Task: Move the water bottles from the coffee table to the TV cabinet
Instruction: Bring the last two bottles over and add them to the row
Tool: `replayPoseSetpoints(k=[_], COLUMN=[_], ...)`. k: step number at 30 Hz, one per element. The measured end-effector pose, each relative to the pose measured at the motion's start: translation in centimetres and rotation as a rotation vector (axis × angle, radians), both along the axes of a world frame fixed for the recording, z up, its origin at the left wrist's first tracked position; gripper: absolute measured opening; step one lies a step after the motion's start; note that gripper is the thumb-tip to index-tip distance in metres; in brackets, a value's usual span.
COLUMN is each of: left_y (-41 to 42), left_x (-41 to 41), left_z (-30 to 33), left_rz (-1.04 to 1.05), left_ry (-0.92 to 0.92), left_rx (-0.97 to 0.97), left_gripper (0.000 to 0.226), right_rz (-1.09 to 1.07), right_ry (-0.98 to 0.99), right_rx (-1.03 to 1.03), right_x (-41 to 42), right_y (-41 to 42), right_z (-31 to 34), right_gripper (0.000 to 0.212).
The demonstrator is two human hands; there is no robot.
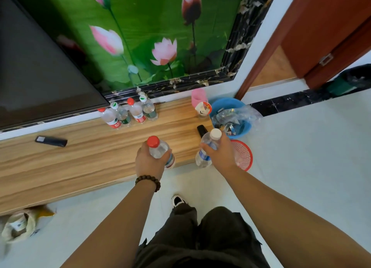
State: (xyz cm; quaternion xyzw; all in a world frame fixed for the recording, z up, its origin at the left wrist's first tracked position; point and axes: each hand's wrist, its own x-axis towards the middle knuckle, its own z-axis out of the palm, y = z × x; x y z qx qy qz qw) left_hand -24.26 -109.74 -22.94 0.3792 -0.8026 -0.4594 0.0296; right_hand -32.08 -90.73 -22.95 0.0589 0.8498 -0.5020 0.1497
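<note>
My left hand grips a clear water bottle with a red cap over the front edge of the wooden TV cabinet. My right hand holds a second clear bottle with a white cap, just off the cabinet's right front corner. Several water bottles with red and white caps stand upright in a row at the back of the cabinet top, under the TV. The coffee table is out of view.
A black remote lies on the cabinet at left; another black object lies near its right end by a pink cup. A blue bin and red basket sit on the floor at right. A bag lies lower left.
</note>
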Motion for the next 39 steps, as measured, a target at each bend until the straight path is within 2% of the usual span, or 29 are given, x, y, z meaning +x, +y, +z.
replayPoseSetpoints(k=[4,8,11,15,19,25,29,34,39], left_y=[-0.6,-0.8,-1.5,-3.0,-5.1,-7.2,-8.1,-7.7,-7.2], left_x=[-3.2,-6.8,-10.1,-14.9,-19.4,-23.9,-25.6,-26.3,-25.8], left_z=[-1.1,-4.1,-7.9,-13.7,-20.0,-26.7,-29.0,-30.6,-33.4], left_rz=[0.008,0.026,0.034,-0.004,-0.040,-0.036,0.013,0.016,0.054], left_ry=[-0.007,0.023,0.059,0.114,0.125,0.166,0.262,0.349,0.414], left_rx=[-0.005,-0.022,-0.064,-0.118,-0.194,-0.270,-0.306,-0.438,-0.323], left_gripper=[0.059,0.057,0.054,0.051,0.058,0.050,0.060,0.072,0.096], right_rz=[-0.021,0.020,0.101,0.219,0.354,0.375,0.390,0.307,0.266], right_ry=[-0.022,0.013,0.077,0.165,0.235,0.343,0.394,0.427,0.444], right_rx=[-0.040,-0.072,-0.073,-0.128,-0.126,-0.095,-0.086,-0.226,-0.292], right_x=[-3.5,-7.7,-11.9,-17.2,-21.6,-26.4,-27.6,-27.6,-27.3], right_y=[-1.0,-2.6,-4.4,-7.1,-9.9,-12.6,-13.6,-14.1,-14.3], right_z=[-0.7,-3.0,-6.3,-11.6,-17.6,-24.4,-28.2,-30.1,-31.3], right_gripper=[0.043,0.045,0.052,0.044,0.057,0.060,0.060,0.069,0.066])
